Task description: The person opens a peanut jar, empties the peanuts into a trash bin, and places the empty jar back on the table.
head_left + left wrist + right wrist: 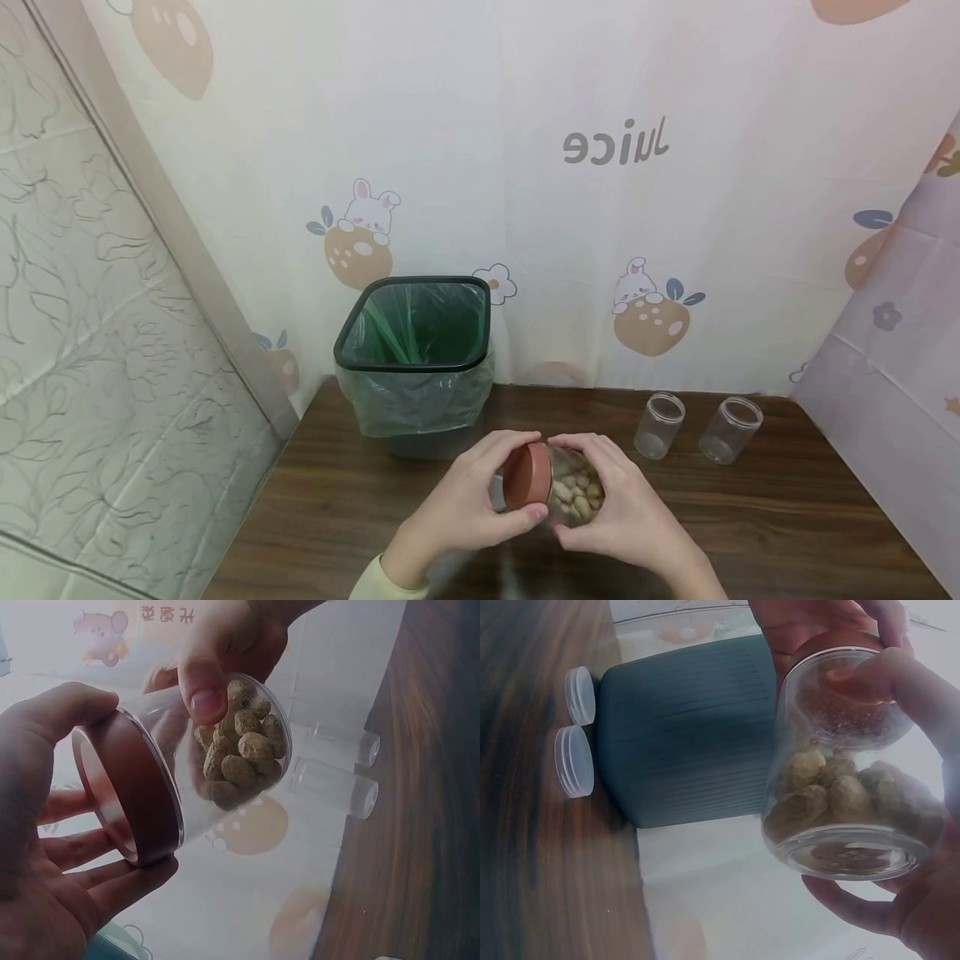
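Observation:
A clear jar (561,492) with a reddish-brown lid (527,476) is held above the table, tilted on its side with the lid toward the left. Unshelled peanuts (244,746) lie gathered near its bottom end. My left hand (480,497) grips the lid around its rim, thumb and fingers spread on opposite sides. My right hand (618,508) grips the jar's clear body near the base. In the right wrist view the jar's glass bottom (847,851) faces the camera, and the lid sits on the jar's mouth.
A bin (416,400) with a black rim and green liner stands at the back left. Two clear open jars (660,427) stand at the back right. Two translucent lids (574,761) lie on the wooden table (315,508) beside the bin. A patterned curtain hangs behind.

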